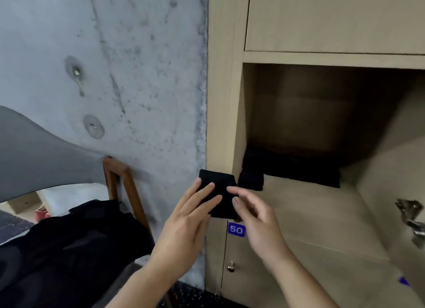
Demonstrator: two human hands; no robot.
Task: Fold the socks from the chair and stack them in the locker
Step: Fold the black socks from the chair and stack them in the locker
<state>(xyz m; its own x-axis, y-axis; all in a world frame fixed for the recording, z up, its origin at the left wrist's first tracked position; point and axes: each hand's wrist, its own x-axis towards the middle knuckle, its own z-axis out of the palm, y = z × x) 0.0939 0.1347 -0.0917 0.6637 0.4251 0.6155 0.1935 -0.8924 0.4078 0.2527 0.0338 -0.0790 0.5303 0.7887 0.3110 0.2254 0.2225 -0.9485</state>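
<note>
at the far left a grey curved chair back is seen against a pale concrete wall, and a wooden chair frame stands below it, close to the wall. a heap of dark socks and dark cloth is piled on the chair seat, at the lower left; single pieces cannot be told apart in the heap.

towards the middle, a folded black sock is held in the air between both hands, in front of the locker's left edge and outside the open compartment. the left hand is laid against the sock with its fingers straight and spread over the near face; the thumb is hidden, so it cannot be told whether the sock is pinched from behind. the right hand is brought to the sock's right edge with its fingers curled, and the edge appears to be pinched between thumb and fingertips.

just below the sock a blue label marked 50 is fixed to the locker front, and a small metal knob is seen lower on the door beneath.

to the right, the light wooden compartment is open. a row of black folded socks is laid along its floor at the back, with one piece at the left front corner. at the far right, a metal latch is mounted on the opened door.
</note>
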